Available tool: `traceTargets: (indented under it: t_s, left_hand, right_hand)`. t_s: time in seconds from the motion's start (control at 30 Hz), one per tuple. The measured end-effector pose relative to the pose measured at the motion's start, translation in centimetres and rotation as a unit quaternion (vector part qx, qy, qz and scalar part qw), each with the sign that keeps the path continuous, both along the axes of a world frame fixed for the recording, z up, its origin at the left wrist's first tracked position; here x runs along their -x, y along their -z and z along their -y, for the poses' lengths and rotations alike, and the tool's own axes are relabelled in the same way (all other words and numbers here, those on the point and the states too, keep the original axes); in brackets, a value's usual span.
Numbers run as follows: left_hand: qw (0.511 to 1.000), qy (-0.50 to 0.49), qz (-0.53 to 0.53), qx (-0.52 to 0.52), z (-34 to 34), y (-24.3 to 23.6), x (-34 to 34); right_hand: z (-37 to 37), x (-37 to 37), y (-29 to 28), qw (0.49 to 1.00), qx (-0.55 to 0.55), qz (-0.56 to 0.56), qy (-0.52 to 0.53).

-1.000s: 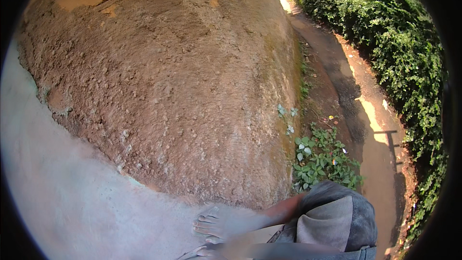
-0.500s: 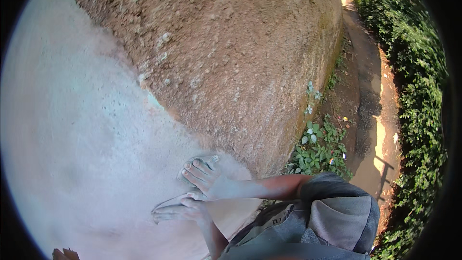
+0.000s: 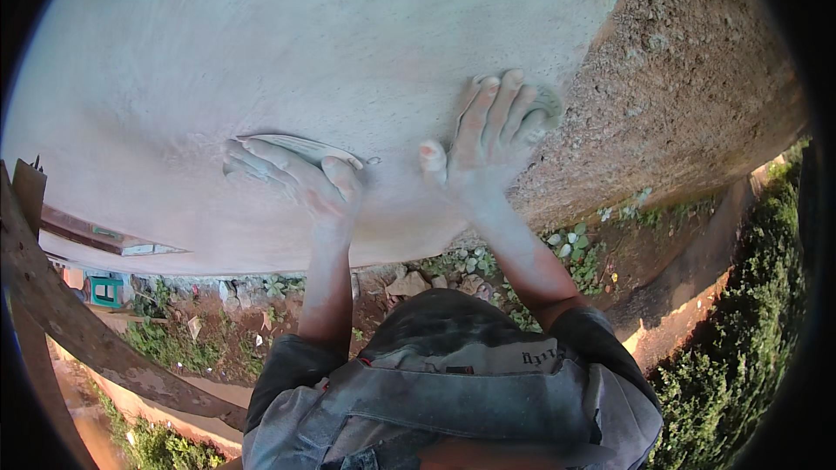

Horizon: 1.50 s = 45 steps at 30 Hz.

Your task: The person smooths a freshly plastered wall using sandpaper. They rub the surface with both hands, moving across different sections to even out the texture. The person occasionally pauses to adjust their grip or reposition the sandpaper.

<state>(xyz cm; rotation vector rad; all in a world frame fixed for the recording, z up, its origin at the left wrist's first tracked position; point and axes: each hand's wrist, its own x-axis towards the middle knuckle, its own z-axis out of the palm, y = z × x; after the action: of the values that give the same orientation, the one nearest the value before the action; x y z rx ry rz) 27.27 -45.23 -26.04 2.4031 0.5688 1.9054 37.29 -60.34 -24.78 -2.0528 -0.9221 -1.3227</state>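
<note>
Pale, wet-looking plaster coats the wall (image 3: 374, 52) in front of me. My left hand (image 3: 300, 183) holds a thin, flat, rounded pad (image 3: 300, 146) smeared with the same plaster; its ridged edge stands out above the fingers. Farther right, my right hand (image 3: 488, 135) presses a similar rounded pad (image 3: 547, 106) against the wall close to the plaster's border. Its fingers lie over that pad, with the thumb out to the left. Plaster coats both hands and wrists. What the pads are made of, I cannot tell.
Rough brown unplastered wall (image 3: 688, 78) lies at right. Wooden poles (image 3: 96, 322) cross at lower left, near a window opening (image 3: 113, 235). Below are stones (image 3: 407, 284), plants, a green stool (image 3: 106, 292), a path (image 3: 688, 270) and a hedge (image 3: 740, 365).
My view has swung left, so the rough wall now sits farther right and the poles show. My hands, close together before, are now spread apart, each still with its pad.
</note>
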Motion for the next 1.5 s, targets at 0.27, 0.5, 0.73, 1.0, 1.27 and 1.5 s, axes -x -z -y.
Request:
traceTargets:
  t_s: [0.27, 0.5, 0.73, 1.0, 1.27, 1.5]
  left_hand:
    - [0.997, 0.005, -0.048, 0.062, -2.3, 7.1, 2.2]
    - [1.0, -0.001, -0.023, -0.015, -1.3, 5.7, -0.4]
    - [0.989, 0.017, -0.133, 0.068, -1.3, 21.6, 1.8]
    - [0.999, -0.015, 0.038, 0.023, -2.8, 4.5, 0.0]
    - [0.987, 0.015, -0.157, -0.009, -0.3, 22.7, 1.4]
    - [0.999, 0.012, 0.025, 0.024, -2.1, 3.6, -0.2]
  right_hand:
    - [2.7, -0.8, 15.4, 0.998, -0.013, -0.052, 0.034]
    - [-2.6, 1.3, 2.6, 0.999, 0.006, -0.033, -0.011]
    - [3.8, 2.2, 25.9, 0.958, 0.171, -0.229, -0.025]
    - [0.5, -2.0, 4.9, 0.989, -0.14, -0.035, 0.032]
    - [4.0, 0.8, 24.0, 0.987, 0.099, -0.121, 0.021]
    - [2.9, -3.2, 1.3, 0.985, -0.169, -0.026, 0.016]
